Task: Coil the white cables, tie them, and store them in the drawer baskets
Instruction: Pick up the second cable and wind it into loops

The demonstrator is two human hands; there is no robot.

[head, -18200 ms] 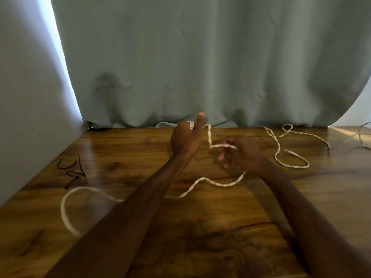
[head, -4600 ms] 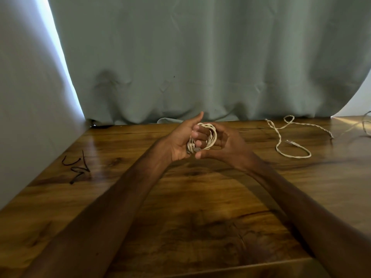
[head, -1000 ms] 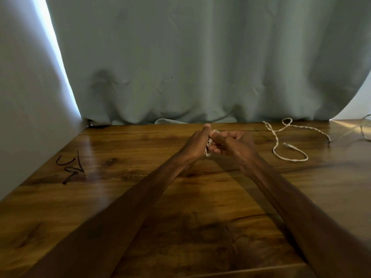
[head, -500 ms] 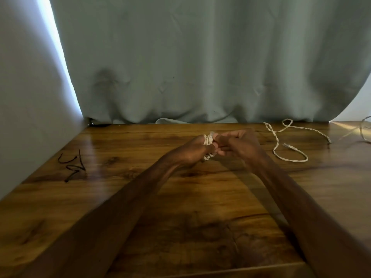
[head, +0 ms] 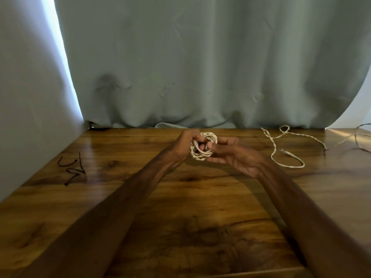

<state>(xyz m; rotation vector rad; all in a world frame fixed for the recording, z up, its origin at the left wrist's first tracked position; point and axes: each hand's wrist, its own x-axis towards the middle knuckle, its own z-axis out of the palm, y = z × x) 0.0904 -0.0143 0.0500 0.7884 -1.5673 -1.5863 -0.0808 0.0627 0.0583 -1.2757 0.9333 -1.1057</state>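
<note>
Both grips are on one bundle: left grip (head: 183,146) has its fingers curled in through the middle of the coiled white cable (head: 200,156). Right grip (head: 235,156), palm turned up, pinches the coil's right side between thumb and fingertips. The coil hangs between the two hands, over the far middle of the bench, as several twisted loops stacked in a rough ring.

Widening out, a grey-green curtain (head: 200,63) fills the whole back and bunches where it meets the wood. A pale wall (head: 28,93) closes off the left side, with a strip of daylight (head: 66,67) showing between wall and curtain. The glossy, dark-grained wooden bench (head: 180,221) runs from the curtain to the near edge. Both bare forearms reach in across it from below and cover much of the near centre.

Over on the right, a second white cable (head: 274,147) lies loose on the wood, well apart from the hands. It has a small loop up by the curtain and a long open bend nearer. Beyond that, at the far right edge, a thin cable (head: 355,137) trails out of view. Far left, near the wall, a few black ties (head: 74,171) lie in a small zigzag scatter.
</note>
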